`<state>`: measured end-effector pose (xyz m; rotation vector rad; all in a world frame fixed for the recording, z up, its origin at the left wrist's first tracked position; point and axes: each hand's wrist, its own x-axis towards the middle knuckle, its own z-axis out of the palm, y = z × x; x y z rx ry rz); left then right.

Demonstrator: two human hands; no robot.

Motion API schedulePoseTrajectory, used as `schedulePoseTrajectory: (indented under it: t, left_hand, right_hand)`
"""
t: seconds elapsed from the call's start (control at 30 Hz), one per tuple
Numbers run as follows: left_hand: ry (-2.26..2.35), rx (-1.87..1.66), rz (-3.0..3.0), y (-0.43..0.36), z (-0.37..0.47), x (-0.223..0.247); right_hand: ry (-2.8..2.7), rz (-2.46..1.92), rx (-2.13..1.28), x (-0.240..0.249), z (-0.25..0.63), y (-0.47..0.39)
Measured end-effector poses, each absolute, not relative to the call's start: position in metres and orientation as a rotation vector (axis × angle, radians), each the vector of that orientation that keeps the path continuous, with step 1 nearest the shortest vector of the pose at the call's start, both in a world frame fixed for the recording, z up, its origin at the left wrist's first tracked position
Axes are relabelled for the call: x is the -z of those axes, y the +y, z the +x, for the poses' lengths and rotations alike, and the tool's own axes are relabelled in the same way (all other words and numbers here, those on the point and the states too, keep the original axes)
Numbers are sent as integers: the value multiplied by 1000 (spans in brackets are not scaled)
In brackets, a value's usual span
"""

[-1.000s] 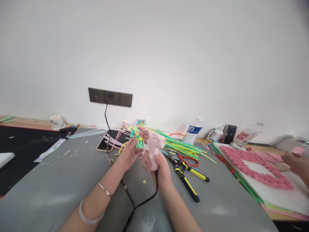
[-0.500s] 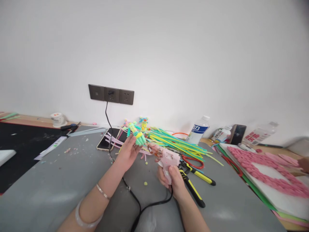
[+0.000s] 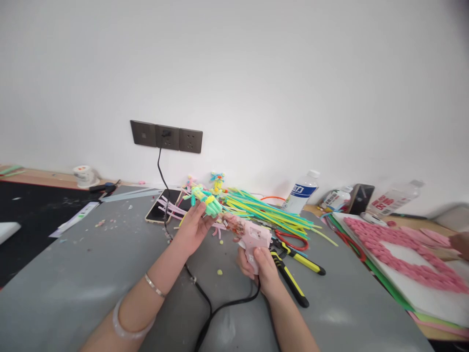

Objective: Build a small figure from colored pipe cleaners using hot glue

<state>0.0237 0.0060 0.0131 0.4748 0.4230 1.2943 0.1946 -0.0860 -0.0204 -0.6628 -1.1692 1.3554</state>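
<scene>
My left hand (image 3: 194, 226) grips a small green and yellow pipe-cleaner figure (image 3: 209, 203), which lies tilted with its green end toward the right. My right hand (image 3: 258, 266) is wrapped round the handle of a pink glue gun (image 3: 254, 238). The gun's nozzle, crusted with brownish glue, points left at the green end of the figure; whether they touch I cannot tell. Behind the gun lies a pile of green and yellow pipe cleaners (image 3: 271, 212). Two more little figures, one pink (image 3: 189, 183) and one blue and yellow (image 3: 217, 182), stand by the wall.
Yellow-black pliers (image 3: 291, 283) and red-handled scissors (image 3: 293, 240) lie right of the gun. A phone (image 3: 157, 213) is behind my left hand, and a black cord (image 3: 201, 293) crosses the grey mat. Bottles (image 3: 301, 191) and a pink braided piece (image 3: 399, 249) are at right, near another person's hand (image 3: 459, 243).
The view has shifted slightly. The figure in my left hand has tipped over a little further to the left. My right hand keeps its hold on the glue gun.
</scene>
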Motion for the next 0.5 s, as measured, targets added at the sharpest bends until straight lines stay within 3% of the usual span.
schedulePoseTrajectory:
  t: [0.5]
  left_hand:
    - [431, -1272, 508, 5, 23, -13]
  right_hand:
    - [-1156, -716, -1341, 18, 194, -89]
